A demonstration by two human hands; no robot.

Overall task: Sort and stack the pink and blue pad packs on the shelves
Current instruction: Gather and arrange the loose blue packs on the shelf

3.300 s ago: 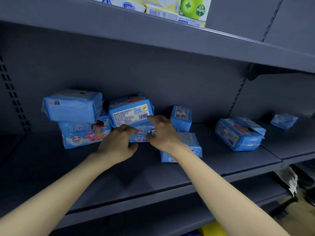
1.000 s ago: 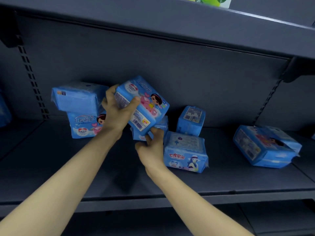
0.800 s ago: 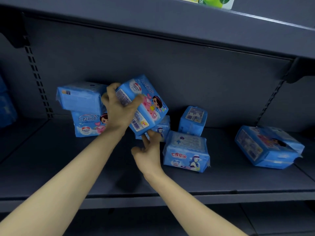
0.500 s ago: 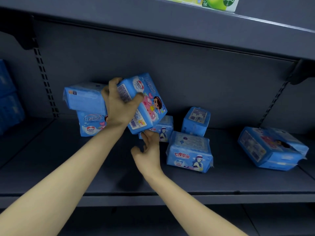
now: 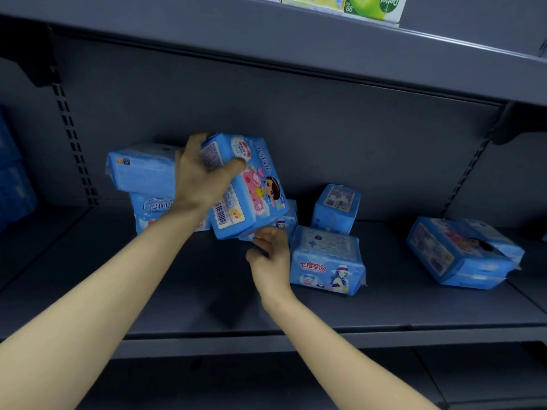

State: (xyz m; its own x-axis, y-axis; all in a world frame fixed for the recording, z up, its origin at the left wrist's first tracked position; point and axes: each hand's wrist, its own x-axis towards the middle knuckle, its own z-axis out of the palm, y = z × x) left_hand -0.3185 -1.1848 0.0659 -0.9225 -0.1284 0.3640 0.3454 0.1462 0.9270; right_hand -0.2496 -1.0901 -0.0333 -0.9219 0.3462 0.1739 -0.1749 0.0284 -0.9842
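Observation:
My left hand (image 5: 201, 176) grips a blue pad pack with a cartoon girl (image 5: 251, 187), holding it tilted above the grey shelf (image 5: 177, 291). Behind that hand two blue packs stand stacked (image 5: 142, 176). My right hand (image 5: 269, 258) sits below the lifted pack with its fingers loosely curled, touching a small blue pack (image 5: 284, 223) half hidden behind it. A flat blue pack (image 5: 325, 261) lies just right of that hand. Behind it a small blue pack (image 5: 336, 208) stands upright.
A pair of blue packs (image 5: 461, 255) lies at the right of the shelf. More blue packs (image 5: 14, 179) fill the bay at the far left. The upper shelf (image 5: 296, 48) hangs low overhead with soap boxes (image 5: 373, 7) on it.
My left hand has lifted the cartoon-girl pack off the pile and tilted it up toward the left stack. My right hand has drawn back slightly beneath it.

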